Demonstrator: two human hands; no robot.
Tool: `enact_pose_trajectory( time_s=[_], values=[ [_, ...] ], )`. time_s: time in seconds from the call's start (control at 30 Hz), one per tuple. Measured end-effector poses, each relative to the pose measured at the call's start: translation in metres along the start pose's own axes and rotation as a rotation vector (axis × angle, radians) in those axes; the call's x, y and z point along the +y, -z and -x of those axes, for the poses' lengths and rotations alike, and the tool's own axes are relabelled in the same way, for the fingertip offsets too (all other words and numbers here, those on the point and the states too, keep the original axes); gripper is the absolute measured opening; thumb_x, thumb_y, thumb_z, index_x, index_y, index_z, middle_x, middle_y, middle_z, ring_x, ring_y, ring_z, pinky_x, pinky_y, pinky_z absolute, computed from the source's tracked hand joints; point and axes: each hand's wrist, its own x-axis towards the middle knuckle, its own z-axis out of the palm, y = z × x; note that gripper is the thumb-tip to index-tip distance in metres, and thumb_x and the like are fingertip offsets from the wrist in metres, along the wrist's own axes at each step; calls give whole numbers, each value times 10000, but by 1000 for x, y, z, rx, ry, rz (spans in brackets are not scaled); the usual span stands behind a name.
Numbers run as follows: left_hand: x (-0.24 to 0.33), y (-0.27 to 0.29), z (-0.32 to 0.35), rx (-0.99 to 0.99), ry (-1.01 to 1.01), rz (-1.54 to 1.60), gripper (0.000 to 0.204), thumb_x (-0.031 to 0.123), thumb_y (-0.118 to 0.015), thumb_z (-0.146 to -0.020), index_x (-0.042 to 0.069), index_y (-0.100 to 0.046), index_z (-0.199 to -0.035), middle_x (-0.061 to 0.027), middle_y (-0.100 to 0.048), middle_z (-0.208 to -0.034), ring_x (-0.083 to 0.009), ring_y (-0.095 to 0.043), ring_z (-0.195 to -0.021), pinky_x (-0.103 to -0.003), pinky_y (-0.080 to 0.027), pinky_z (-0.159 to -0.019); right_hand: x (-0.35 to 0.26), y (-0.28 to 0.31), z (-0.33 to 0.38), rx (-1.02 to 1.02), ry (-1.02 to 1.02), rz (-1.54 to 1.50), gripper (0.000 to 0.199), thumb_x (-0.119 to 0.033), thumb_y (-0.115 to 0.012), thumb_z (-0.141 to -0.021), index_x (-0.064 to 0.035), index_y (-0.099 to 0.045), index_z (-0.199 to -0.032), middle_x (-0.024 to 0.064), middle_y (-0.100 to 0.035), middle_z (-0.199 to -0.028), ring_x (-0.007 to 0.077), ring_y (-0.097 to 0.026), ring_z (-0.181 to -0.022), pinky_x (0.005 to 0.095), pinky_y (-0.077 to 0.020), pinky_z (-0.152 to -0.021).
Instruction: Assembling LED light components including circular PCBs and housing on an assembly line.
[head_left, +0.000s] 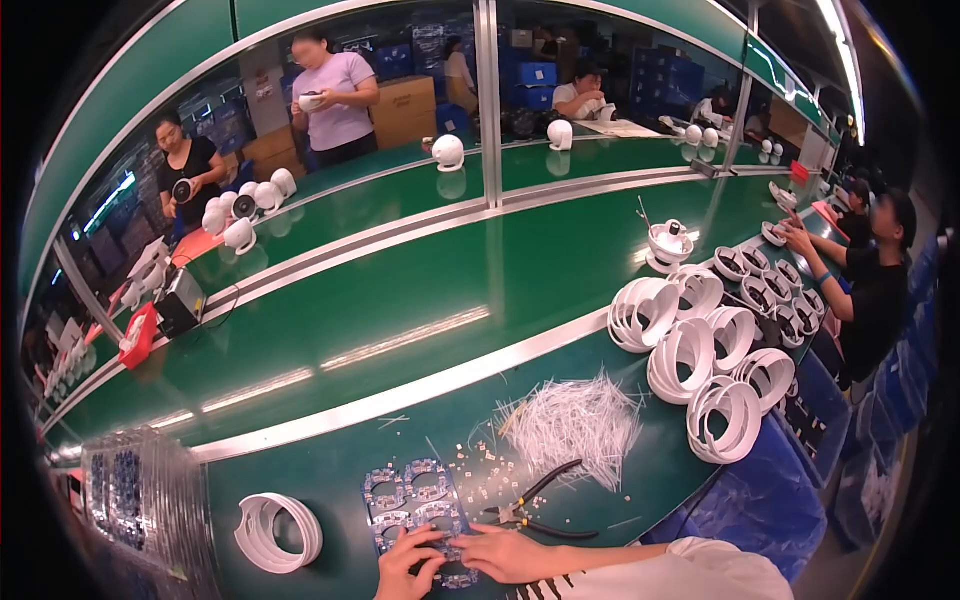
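A blue circuit board panel [427, 478] with several ring-shaped boards lies on the green bench in front of me. My left hand [408, 563] has its fingers bent onto the panel's lower part, thumb and forefinger close together. From the right, my right hand [503, 553] reaches over the same part and grips its edge; the fingertips of both hands nearly meet there. Side cutters [535, 510] with black and yellow handles lie splayed just beyond my right hand. Tiny pale pieces [487, 462] are scattered around the panel and cutters.
Left of the panel stands a white plastic ring [278, 533], beside a stack of clear trays [140, 505]. A heap of white strips [575, 425] lies ahead, with stacked white rings [683, 360] to the right. Beyond runs a green conveyor [420, 310]; other people work alongside.
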Motion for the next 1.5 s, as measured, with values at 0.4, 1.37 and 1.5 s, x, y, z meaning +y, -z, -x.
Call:
enact_pose_trajectory(
  time_s=[0.4, 1.37, 1.5],
  values=[
    [38, -31, -50, 54, -334, -173, 82, 57, -696, -710, 68, -657, -781, -66, -663, -767, -206, -643, -721, -431, -406, -943, -4, 80, -14, 499, -31, 486, 129, -74, -703, -665, -35, -615, -752, 93, -620, -863, 285, -580, -869, 378, -461, -777],
    [-2, 26, 23, -93, -19, -394, 141, 21, -680, -670, 53, -637, -801, -26, -596, -967, -216, -548, -902, -366, -398, -856, -20, -3, -42, 15, 104, 291, 282, -37, -723, -607, -29, -640, -876, 73, -586, -1030, 245, -551, -932, 348, -459, -801],
    [-1, 20, 25, -58, -10, -418, 125, 5, -657, -697, 41, -625, -813, -35, -603, -939, -224, -564, -871, -393, -406, -892, -16, -6, -40, 24, 94, 265, 290, -28, -722, -601, -18, -638, -878, 77, -587, -1039, 243, -552, -937, 340, -466, -794]
  ],
)
